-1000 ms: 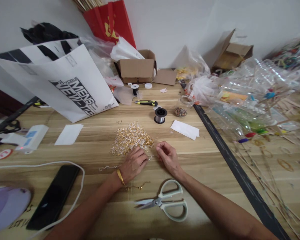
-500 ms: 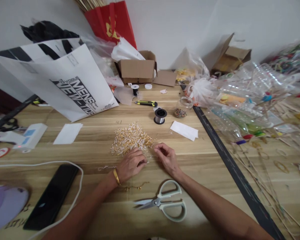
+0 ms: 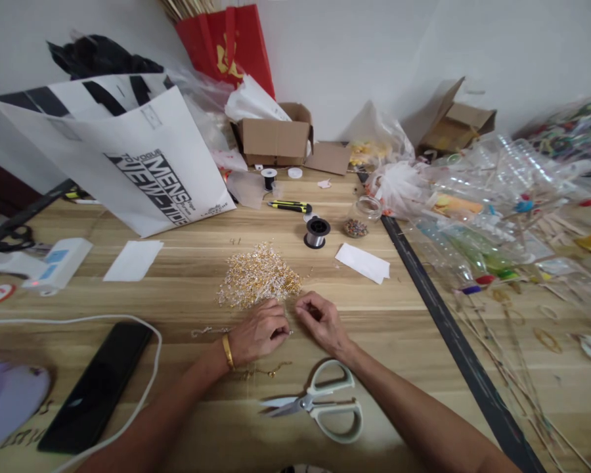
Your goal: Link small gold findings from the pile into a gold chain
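Gold and clear beads [image 3: 259, 276] lie heaped in the middle of the wooden table. Just in front of the heap, my left hand [image 3: 263, 328] is closed in a pinch, with a tiny clear bead or strand end at its fingertips. My right hand [image 3: 321, 318] is pinched a little to the right; whatever its fingers hold is too small to name. A beaded strand [image 3: 209, 332] extends left from under my left hand. Nearer to me lie a gold chain [image 3: 270, 371] and scissors [image 3: 320, 401] with pale handles, blades parted.
Behind the beads are a wire spool [image 3: 316, 232], a utility knife [image 3: 289, 206] and a bead jar [image 3: 362, 217]. White paper [image 3: 363, 261] lies at right. A phone [image 3: 96, 387] and white cable [image 3: 157, 355] are at left, plastic bottles [image 3: 453, 253] at far right.
My right hand has come slightly left and nearer, closer to my left hand. My left hand has lowered a little, fingers still pinched. The camera view has shifted slightly.
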Motion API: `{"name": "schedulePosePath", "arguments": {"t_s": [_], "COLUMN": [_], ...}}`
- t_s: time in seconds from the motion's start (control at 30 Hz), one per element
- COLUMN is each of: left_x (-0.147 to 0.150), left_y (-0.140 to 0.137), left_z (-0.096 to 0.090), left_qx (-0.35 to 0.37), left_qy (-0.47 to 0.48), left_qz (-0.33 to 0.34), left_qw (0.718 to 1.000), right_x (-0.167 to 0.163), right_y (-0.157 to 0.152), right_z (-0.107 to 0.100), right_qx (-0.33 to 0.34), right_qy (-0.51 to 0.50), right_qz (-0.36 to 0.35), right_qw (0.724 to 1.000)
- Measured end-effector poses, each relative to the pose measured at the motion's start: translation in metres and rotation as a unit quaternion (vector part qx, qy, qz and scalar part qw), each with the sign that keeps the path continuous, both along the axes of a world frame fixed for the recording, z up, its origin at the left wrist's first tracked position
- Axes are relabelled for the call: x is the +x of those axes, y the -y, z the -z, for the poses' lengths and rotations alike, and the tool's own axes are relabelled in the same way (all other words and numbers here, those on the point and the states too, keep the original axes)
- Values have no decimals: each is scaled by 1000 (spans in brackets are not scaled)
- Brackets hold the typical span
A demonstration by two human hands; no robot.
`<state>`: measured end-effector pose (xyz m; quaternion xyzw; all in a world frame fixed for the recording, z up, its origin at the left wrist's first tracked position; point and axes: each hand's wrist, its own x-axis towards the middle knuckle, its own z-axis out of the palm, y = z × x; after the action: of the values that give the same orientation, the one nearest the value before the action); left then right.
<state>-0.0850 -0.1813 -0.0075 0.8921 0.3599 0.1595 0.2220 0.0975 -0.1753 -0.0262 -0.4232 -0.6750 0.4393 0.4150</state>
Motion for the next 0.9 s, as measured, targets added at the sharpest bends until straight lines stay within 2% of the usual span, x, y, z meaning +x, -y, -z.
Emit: {"name": "schedulePosePath", "arguments": {"t_s": [0.4, 0.57, 0.7, 0.9], "left_x": [0, 2, 6, 11], "left_y": [0, 2, 4, 7], "left_z": [-2, -1, 1, 3], "left_qx": [-5, -6, 23, 52], "left_qy": [0, -17, -38, -61], "left_qz": [-4, -40, -64, -26], "left_qw": [1000, 999, 997, 996], "right_x": [0, 0, 0, -1], "right_y": [2, 2, 1, 2], "right_z": [0, 1, 0, -1], "right_qx": [-40, -39, -41, -39], "right_qy": [-9, -6, -6, -6], "right_qz": [-3, -2, -5, -4], "right_qw": [999, 999, 999, 999]}}
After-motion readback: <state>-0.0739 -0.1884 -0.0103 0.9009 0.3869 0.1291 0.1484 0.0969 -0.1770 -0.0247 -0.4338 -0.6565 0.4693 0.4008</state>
